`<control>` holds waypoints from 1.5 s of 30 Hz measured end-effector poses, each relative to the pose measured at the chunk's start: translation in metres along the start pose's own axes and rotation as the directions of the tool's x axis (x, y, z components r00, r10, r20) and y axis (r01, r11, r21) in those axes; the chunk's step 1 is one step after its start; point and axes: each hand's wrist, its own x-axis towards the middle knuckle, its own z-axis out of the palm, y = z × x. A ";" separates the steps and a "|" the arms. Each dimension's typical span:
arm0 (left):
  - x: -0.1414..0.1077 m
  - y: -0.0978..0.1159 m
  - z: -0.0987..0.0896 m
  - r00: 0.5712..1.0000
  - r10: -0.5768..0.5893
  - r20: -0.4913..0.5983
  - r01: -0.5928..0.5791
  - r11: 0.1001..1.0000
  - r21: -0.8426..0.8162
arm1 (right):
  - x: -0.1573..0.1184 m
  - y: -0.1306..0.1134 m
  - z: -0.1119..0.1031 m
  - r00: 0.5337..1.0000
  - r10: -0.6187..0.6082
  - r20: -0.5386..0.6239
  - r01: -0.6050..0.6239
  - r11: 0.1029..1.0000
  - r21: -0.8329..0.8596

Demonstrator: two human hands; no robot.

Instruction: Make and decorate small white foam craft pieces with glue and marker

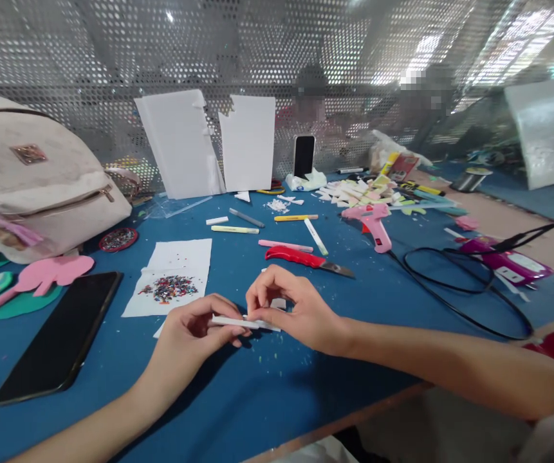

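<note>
Between my two hands, near the front of the blue table, is a thin white foam strip. My left hand is closed round its left part, thumb on top. The fingers of my right hand pinch at the strip's right part; whether a second small piece is in them I cannot make out. A small white scrap shows behind the right fingers. Just beyond my right hand lies a red utility knife with its blade out to the right. White paper with a heap of colourful beads lies beyond my left hand.
A large black phone and pink foam cutouts lie at left, by a pale backpack. Several markers lie mid-table. To the right are a pink glue gun, its looped black cord and foam scraps.
</note>
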 end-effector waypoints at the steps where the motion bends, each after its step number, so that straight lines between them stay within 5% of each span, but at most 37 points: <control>1: 0.000 0.000 0.001 1.000 0.011 -0.008 -0.011 1.000 0.009 | 0.000 -0.001 0.001 1.000 0.021 0.005 -0.021 1.000 -0.016; 15: -0.005 0.000 0.002 0.998 0.001 -0.068 0.007 0.992 0.122 | 0.004 0.001 -0.001 0.969 0.204 0.142 -0.229 0.955 0.189; 25: -0.006 0.000 0.002 0.998 0.017 -0.062 -0.007 0.988 0.156 | 0.003 -0.001 -0.004 0.957 0.151 0.247 -0.140 0.988 -0.059; 34: -0.003 -0.004 0.008 1.000 -0.030 0.009 0.028 0.991 0.131 | 0.004 -0.001 0.005 0.995 0.086 0.058 -0.091 0.992 0.085; 45: -0.005 -0.008 0.010 0.992 -0.105 0.071 0.096 0.989 0.113 | 0.004 -0.002 0.011 0.982 0.186 0.040 -0.190 0.968 0.163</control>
